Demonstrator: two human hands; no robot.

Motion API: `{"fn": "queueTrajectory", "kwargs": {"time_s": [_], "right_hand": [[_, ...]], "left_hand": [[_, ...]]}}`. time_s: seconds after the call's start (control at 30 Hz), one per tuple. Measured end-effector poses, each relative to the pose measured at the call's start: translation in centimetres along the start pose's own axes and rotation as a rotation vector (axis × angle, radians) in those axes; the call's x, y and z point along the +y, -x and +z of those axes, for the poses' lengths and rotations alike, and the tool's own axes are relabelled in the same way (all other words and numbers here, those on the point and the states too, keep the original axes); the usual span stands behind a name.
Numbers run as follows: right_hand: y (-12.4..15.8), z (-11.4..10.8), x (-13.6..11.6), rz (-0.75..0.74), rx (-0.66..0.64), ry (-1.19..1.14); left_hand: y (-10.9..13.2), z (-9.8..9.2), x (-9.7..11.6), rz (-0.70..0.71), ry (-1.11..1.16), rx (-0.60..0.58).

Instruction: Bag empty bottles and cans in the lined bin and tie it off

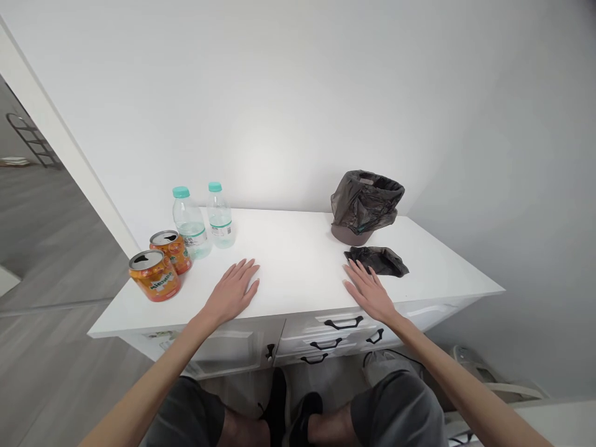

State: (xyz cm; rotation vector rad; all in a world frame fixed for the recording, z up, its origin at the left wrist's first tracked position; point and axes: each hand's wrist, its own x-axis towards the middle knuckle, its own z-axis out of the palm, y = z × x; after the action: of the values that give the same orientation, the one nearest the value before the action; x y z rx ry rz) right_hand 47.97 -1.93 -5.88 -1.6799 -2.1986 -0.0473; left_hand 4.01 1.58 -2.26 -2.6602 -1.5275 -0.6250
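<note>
My left hand (233, 290) lies flat on the white cabinet top (288, 267), fingers stretched out and nothing in it. To its left stand two opened orange soda cans, a nearer can (161, 280) and a farther can (179, 251). Behind them are two clear plastic bottles with teal caps, a left bottle (192, 225) and a right bottle (220, 217). My right hand (367, 290) rests palm down with fingers spread, its fingertips at the edge of a folded black plastic bag (384, 261). Beyond that sits a small brown bin (347, 234) lined with a black bag (361, 202).
A white wall (298, 112) rises behind the cabinet. Drawers with black handles (343, 323) face me below the top. A white wall edge (69, 133) stands at the left, with grey floor beyond. At the lower right is a pale object with a curved handle (512, 390).
</note>
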Motion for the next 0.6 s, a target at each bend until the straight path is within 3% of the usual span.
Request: {"fn": "queueTrajectory", "kwargs": {"time_s": [0.1,0.2,0.3,0.47,0.6], "right_hand": [[-0.1,-0.4,-0.8,0.006,0.033,-0.025],[-0.9,-2.6,-1.8,-0.022,0.134,-0.022],[-3.3,-7.1,-2.1,0.005,0.265,0.021],[-10.0,-15.8,-0.5,0.120,0.417,0.124],[-15.1,-18.3,1.6,0.172,0.419,0.123]], "left_hand": [[0.0,0.0,0.0,-0.003,-0.006,0.008],[0.1,-0.1,0.0,-0.004,-0.002,0.016],[0.2,-0.2,-0.1,-0.003,-0.001,0.009],[0.3,-0.3,-0.1,-0.008,-0.021,-0.012],[0.4,-0.5,-0.2,0.002,-0.023,-0.010]]}}
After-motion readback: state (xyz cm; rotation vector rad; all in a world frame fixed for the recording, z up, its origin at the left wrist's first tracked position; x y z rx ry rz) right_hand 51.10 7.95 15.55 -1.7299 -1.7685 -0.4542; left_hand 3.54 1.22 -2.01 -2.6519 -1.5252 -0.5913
